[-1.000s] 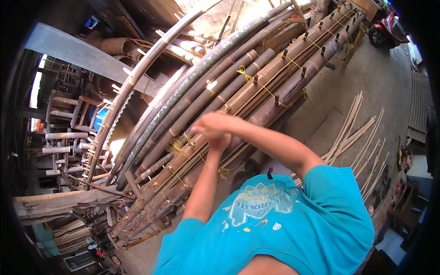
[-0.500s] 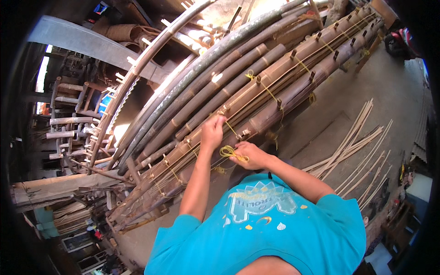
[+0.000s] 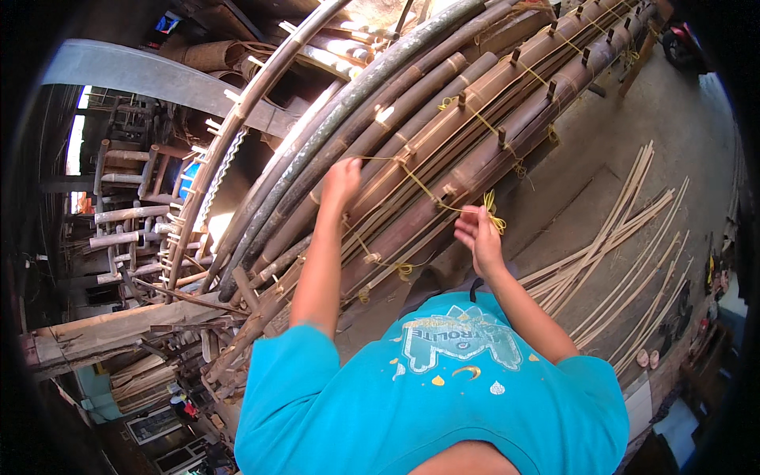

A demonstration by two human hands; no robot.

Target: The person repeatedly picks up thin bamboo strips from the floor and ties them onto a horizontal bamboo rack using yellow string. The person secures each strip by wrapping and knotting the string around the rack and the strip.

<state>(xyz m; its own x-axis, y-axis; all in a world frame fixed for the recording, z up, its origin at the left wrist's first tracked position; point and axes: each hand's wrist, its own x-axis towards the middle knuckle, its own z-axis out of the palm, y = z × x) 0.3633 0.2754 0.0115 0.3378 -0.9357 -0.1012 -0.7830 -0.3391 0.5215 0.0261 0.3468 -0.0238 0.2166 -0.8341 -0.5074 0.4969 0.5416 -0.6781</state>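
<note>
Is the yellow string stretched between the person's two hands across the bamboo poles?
Yes: the yellow string runs from the left hand across the bamboo poles to the right hand.

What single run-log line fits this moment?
left hand: on bamboo poles, holding yellow string | right hand: pulling string end | string: stretched between hands

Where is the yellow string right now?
In the head view, the yellow string stretches across the bamboo poles in the middle, running from the left hand to the right hand, which pinches a bunch of it.
</note>
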